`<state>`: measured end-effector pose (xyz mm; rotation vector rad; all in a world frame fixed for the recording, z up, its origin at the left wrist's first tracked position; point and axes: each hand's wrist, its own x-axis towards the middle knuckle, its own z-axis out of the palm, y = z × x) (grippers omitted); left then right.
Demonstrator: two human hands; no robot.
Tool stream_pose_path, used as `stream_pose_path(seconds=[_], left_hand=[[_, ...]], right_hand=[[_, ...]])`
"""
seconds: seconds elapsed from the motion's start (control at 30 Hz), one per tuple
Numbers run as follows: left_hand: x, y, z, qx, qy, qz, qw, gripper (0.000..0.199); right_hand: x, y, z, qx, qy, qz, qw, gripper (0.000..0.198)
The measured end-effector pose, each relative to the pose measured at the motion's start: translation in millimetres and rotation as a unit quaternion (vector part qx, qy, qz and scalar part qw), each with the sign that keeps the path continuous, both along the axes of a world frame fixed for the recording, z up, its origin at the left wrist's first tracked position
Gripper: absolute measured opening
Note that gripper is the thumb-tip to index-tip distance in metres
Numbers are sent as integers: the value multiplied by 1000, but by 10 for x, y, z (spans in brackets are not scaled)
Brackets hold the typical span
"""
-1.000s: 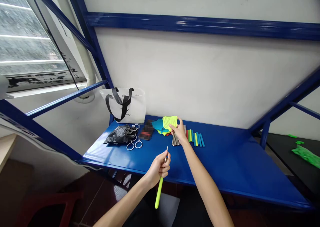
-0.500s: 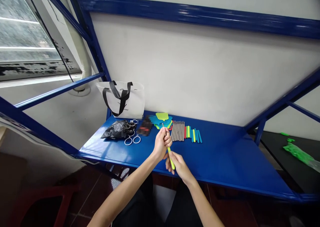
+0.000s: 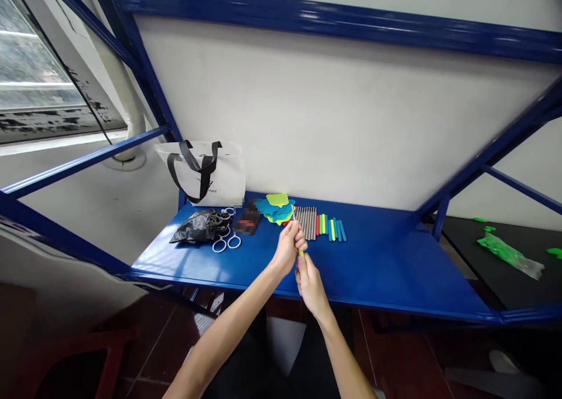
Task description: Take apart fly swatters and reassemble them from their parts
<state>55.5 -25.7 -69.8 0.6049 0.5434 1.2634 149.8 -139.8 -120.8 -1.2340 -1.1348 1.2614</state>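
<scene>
Lengthwise, the metal rod (image 3: pixel 294 212) points forward, slightly left, yellow handle (image 3: pixel 301 253) rearmost.

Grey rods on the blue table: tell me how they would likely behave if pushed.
The grey rods look straight and slim, so each is probably stiff. They lie closely side by side, so pushing one would likely nudge its neighbours.

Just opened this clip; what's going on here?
A person is working with both bare hands at a blue table. The left hand grips a thin metal rod, its tip showing above the fist; the right hand holds the yellow-green handle just below. On the table lie a row of metal rods, short coloured sticks and flat blue and yellow-green pieces.
</scene>
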Motion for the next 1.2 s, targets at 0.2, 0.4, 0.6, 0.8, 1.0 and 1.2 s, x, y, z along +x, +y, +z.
stream_pose_path(seconds=[0.2,0.4,0.6,0.8,1.0,1.2], left_hand=[[-406,512,243,55,43,81,994,49],[-467,324,-115,128,328,-9,936,51],[-451,701,-529,153,531,67,831,29],[-192,964,-767,173,543,58,820,42],[-32,974,-761,184,615,66,764,51],[-27,826,-701,241,758,8,606,53]], right_hand=[[231,-138,-68,45,-189,-38,980,48],[1378,894,228,-50,-456,-251,853,47],[1835,1368,118,-154,-610,-165,760,45],[1820,1314,-132,-98,-620,-164,761,53],[1879,1307,-190,-88,-580,-206,783,45],[1887,1401,-239,-7,-583,-233,779,37]])
